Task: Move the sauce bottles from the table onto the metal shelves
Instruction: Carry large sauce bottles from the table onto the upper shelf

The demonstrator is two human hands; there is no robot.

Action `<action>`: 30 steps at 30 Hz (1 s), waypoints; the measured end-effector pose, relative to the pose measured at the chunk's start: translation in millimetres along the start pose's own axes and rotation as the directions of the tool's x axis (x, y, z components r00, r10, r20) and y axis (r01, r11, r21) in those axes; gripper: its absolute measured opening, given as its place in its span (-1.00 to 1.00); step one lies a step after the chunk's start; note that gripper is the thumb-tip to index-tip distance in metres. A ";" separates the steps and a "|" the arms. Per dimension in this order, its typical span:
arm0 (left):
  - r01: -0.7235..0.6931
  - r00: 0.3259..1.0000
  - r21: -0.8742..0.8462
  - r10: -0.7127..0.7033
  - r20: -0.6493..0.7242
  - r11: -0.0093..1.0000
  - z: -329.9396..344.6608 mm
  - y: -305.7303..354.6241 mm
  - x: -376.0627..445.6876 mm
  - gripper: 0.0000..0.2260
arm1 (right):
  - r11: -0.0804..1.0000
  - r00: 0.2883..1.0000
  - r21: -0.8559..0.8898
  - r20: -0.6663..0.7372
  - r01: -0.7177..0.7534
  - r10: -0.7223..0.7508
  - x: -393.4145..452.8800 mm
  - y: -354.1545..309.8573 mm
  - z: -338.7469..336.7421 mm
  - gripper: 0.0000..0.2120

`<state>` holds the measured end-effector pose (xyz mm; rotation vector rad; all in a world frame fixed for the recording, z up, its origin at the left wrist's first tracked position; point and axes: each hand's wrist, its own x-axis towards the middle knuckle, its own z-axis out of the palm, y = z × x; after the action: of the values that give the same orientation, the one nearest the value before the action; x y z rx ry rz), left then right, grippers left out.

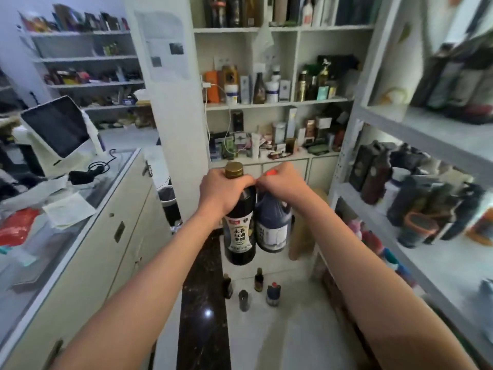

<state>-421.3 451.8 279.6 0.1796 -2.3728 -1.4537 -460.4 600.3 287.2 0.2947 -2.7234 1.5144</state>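
Note:
My left hand [222,190] grips the neck of a tall dark sauce bottle [239,231] with a gold cap and a white label, held upright in mid-air. Beside it, my right hand [282,182] holds a squat dark jug [272,225] with a red cap by its top; the two bottles touch. Far below them, several small dark bottles [258,280] stand on a pale surface. The metal shelves [416,137] run along the right, with dark bottles on the middle tier.
A glass-topped counter [88,206] with a tilted screen [57,126], papers and cables fills the left. White wall shelving [274,104] crowded with bottles and boxes stands ahead. A black bin [168,201] sits by the pillar, and a wooden stool [304,236] behind the jug.

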 end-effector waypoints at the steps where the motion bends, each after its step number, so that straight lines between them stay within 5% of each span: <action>1: -0.030 0.999 -0.020 0.030 0.028 0.999 13.0 14.5 11.5 -0.84 | 1.000 1.000 0.010 -0.010 0.011 -0.011 7.9 4.1 -20.7 -0.72; 7: -0.233 0.953 -0.123 0.251 0.169 0.965 85.1 99.3 86.6 -0.67 | 0.997 0.988 0.075 -0.154 0.017 -0.005 46.2 17.0 -134.1 -0.82; 14: -0.326 0.856 -0.401 0.447 0.258 0.856 153.5 189.6 178.3 -0.84 | 0.997 0.923 0.071 -0.384 -0.015 0.041 105.3 10.7 -245.4 -0.88; 26: -0.296 0.674 -0.584 0.599 0.433 0.756 311.9 317.2 320.9 -0.81 | 0.952 0.609 -0.058 -0.780 -0.301 0.145 208.1 -12.4 -386.6 -0.95; 30: -0.272 0.672 -0.565 0.574 0.468 0.779 359.6 340.5 333.2 -0.83 | 0.947 0.538 -0.062 -0.834 -0.316 0.125 226.0 16.4 -414.2 -0.87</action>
<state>-835.2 815.9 508.4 -1.0949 -2.1585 -1.9432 -718.6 922.1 516.5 -0.6536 -2.1079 0.9714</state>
